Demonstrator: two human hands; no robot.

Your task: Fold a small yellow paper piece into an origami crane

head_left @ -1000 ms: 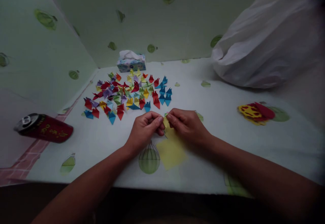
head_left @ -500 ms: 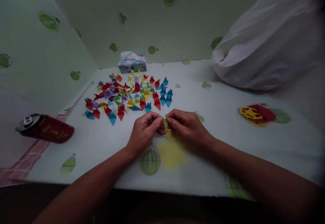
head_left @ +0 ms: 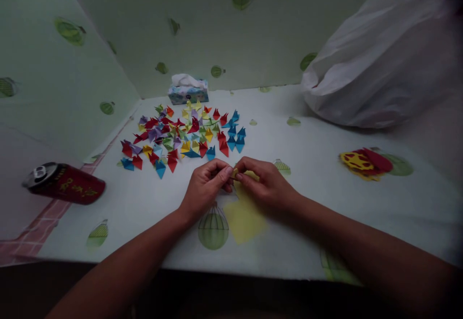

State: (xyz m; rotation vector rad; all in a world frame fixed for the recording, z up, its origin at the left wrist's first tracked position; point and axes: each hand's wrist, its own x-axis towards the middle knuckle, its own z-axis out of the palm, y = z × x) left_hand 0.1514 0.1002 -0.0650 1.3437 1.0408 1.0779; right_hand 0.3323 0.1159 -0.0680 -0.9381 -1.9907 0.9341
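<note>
Between the fingertips of both hands is a small folded piece of yellow paper (head_left: 235, 173), mostly hidden by the fingers. My left hand (head_left: 208, 180) pinches it from the left, thumb on top. My right hand (head_left: 265, 180) grips its other side between thumb and forefinger. Below the hands, yellow paper sheets (head_left: 245, 220) lie flat on the table, partly under my right hand. Just beyond, many small folded paper cranes (head_left: 181, 135) in red, blue, yellow, purple and green are spread out.
A tissue box (head_left: 188, 90) stands by the back wall. On the left edge a red drink can (head_left: 67, 182) appears tilted by the lens. A big white plastic bag (head_left: 376, 68) fills the back right, and red and yellow paper pieces (head_left: 365, 162) lie in front of it.
My right hand has shifted slightly and its fingers have changed their pinch on the small yellow paper, which now shows less. My left hand is nearly still.
</note>
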